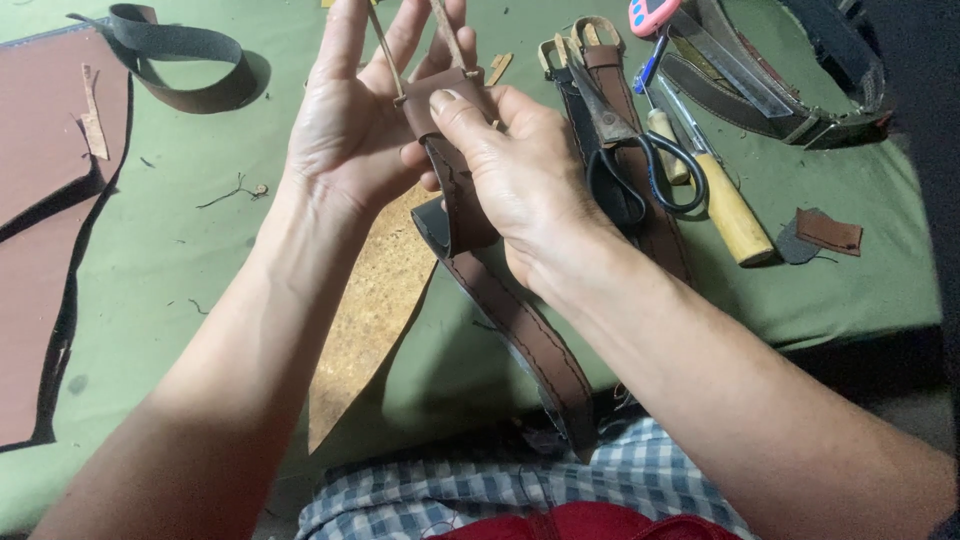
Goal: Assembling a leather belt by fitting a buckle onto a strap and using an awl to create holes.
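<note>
A brown leather strap with stitched edges runs from my lap up between both hands. My right hand pinches its folded upper end, thumb pressed on the fold. My left hand is behind it, palm toward me, fingers spread upward and touching the strap's top. Two tan threads rise from the fold past my left fingers and out of the top of the view.
Black-handled scissors and a wooden-handled tool lie right of my hands on a green cloth. More straps with buckles are behind. A brown leather sheet lies at left, a tan pointed piece below my hands.
</note>
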